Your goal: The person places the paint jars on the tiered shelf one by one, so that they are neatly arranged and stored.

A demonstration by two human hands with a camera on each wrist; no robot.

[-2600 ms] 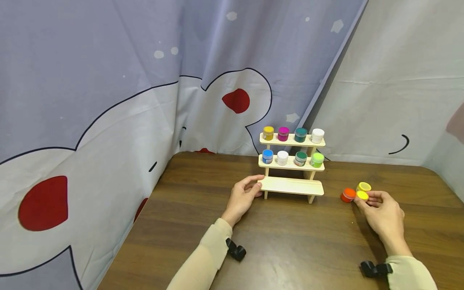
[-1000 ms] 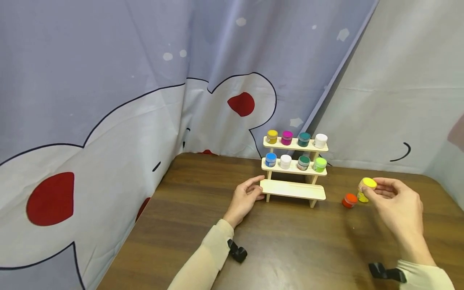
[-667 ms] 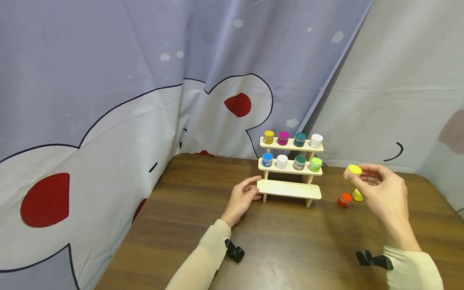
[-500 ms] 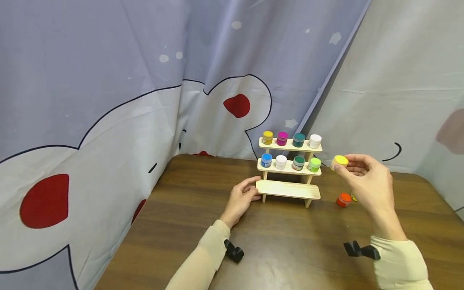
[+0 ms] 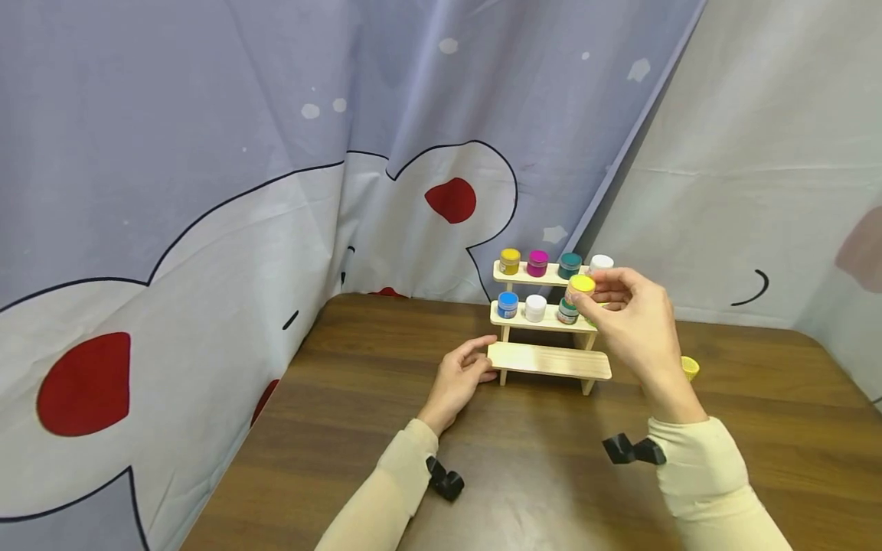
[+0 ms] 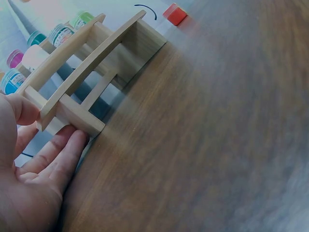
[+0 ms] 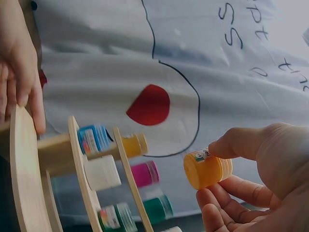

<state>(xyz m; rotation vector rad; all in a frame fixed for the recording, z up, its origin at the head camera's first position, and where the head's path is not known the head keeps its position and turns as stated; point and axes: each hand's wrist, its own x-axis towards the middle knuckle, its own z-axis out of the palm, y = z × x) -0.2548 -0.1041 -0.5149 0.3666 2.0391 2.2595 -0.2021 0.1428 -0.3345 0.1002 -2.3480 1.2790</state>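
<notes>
My right hand [image 5: 637, 325] pinches a yellow-lidded paint jar [image 5: 582, 285] between thumb and fingers, held in the air before the right part of a three-step wooden stand [image 5: 549, 360]. At the left end of the stand's lowest shelf, my left hand [image 5: 458, 380] grips the board; its thumb lies on the shelf end in the left wrist view. Bare wood shows along that shelf. The middle shelf bears a blue jar [image 5: 507, 304], a white jar [image 5: 535, 308], a dark green jar [image 5: 568, 311] and a light green jar [image 6: 83, 19], mostly hidden in the head view.
On the top shelf stand yellow [image 5: 510, 262], magenta [image 5: 537, 263], teal and white jars. Right of the stand, another yellow jar [image 5: 690, 367] is on the brown table [image 5: 524, 474]. An orange-red jar [image 6: 175, 14] shows in the left wrist view. A curtain hangs behind.
My right hand has lifted the yellow paint jar off the table at the right and carried it left to the stand. The left hand keeps its place on the lowest shelf.
</notes>
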